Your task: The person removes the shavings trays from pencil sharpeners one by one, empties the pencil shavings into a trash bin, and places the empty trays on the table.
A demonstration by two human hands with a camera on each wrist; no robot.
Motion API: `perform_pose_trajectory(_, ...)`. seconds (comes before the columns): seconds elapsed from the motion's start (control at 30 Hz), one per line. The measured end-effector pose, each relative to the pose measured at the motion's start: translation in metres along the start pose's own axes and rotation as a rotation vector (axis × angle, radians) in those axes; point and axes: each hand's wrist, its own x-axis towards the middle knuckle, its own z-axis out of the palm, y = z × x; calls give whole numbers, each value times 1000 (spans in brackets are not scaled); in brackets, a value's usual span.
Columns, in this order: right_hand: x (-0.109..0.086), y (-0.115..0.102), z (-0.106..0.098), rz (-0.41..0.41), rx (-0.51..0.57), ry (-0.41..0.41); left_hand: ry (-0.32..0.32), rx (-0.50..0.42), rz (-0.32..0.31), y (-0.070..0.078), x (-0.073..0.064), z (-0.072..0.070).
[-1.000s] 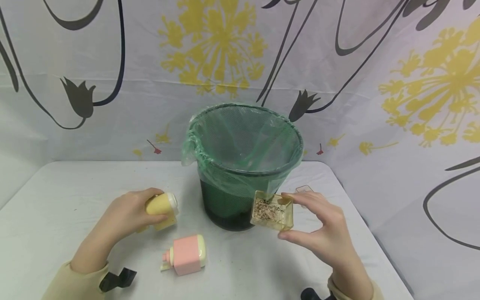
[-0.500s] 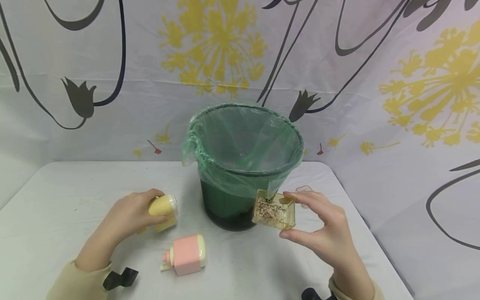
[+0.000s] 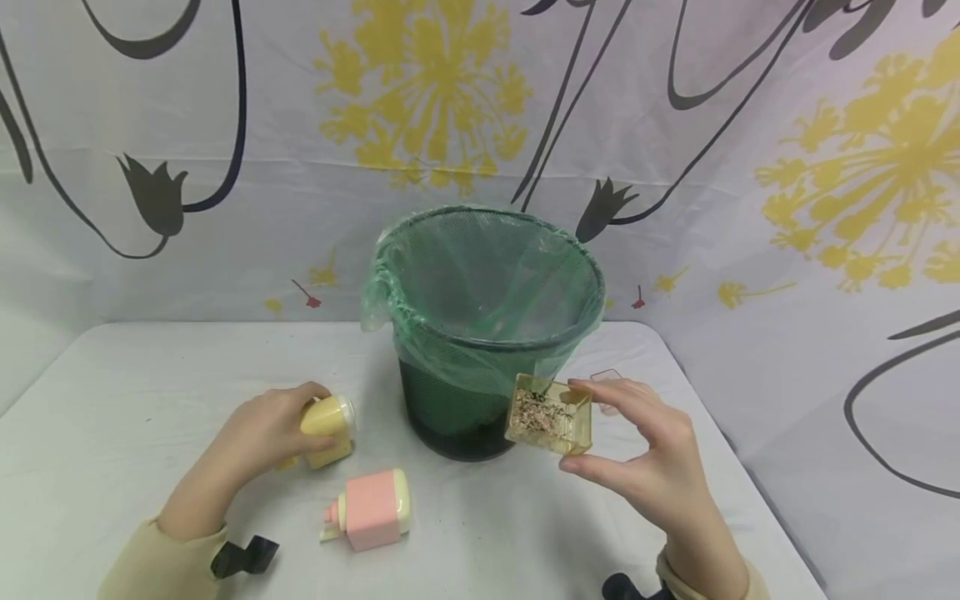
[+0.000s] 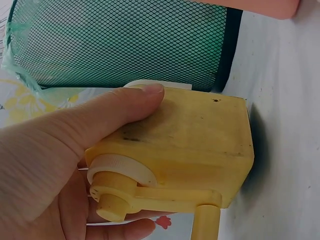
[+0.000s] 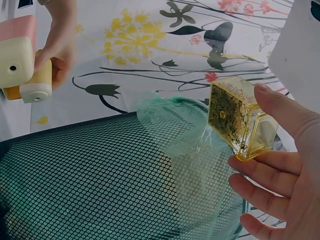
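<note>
My left hand grips a yellow hand-crank pencil sharpener low over the table, left of the bin. In the left wrist view, the thumb lies along the body of the sharpener, and its crank handle points away from the palm. My right hand pinches a clear yellow shavings drawer between thumb and fingers, in front of the bin's right side. Pencil shavings are heaped at one end of the drawer, whose open side faces the head camera.
A black mesh bin with a green liner bag stands at the table's middle back. A pink crank sharpener lies on the white table in front of it. Behind my right hand shows a clear, thin-edged piece.
My right hand has lifted the drawer slightly and shifted it a touch right. The left hand and yellow sharpener have shifted slightly; both grips stay the same.
</note>
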Motion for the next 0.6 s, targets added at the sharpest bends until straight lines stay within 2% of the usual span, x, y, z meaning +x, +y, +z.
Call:
perform_pose_trajectory(0.4, 0, 0, -1, -7, -9, 12, -23, -21, -14, -1, 2, 4)
perform_pose_trajectory(0.6, 0, 0, -1, -2, -9, 16, -60, -49, -41, -2, 2, 5)
